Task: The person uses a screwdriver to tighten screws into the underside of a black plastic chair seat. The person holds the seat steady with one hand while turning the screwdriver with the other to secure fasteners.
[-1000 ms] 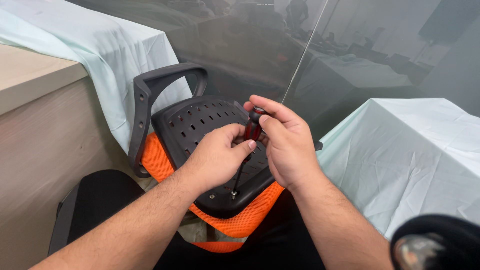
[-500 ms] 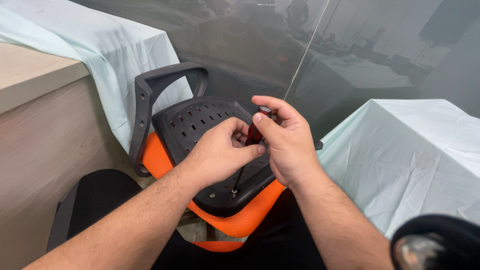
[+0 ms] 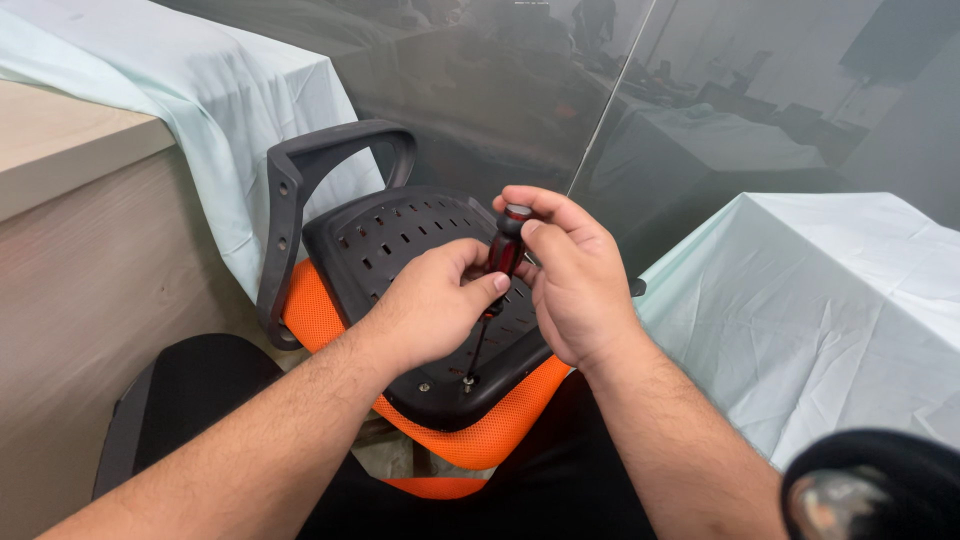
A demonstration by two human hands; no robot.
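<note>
An upturned office chair seat lies in front of me, with a black perforated plastic base (image 3: 400, 250) over orange mesh padding (image 3: 470, 440) and a grey armrest loop (image 3: 310, 190). A screwdriver (image 3: 500, 265) with a dark red and black handle stands nearly upright, its tip on a screw (image 3: 467, 380) near the base's front edge. My left hand (image 3: 430, 310) pinches the lower handle and shaft. My right hand (image 3: 570, 275) wraps the upper handle, fingers over its cap.
A pale wooden desk side (image 3: 90, 300) stands at the left, draped with a light green cloth (image 3: 200, 100). Another cloth-covered surface (image 3: 830, 310) sits at the right. A glass partition (image 3: 600, 110) rises behind. A black round object (image 3: 880, 490) is at the bottom right.
My hands have shifted slightly on the screwdriver handle, the right fingers moving round its top. The screwdriver stays on the same screw.
</note>
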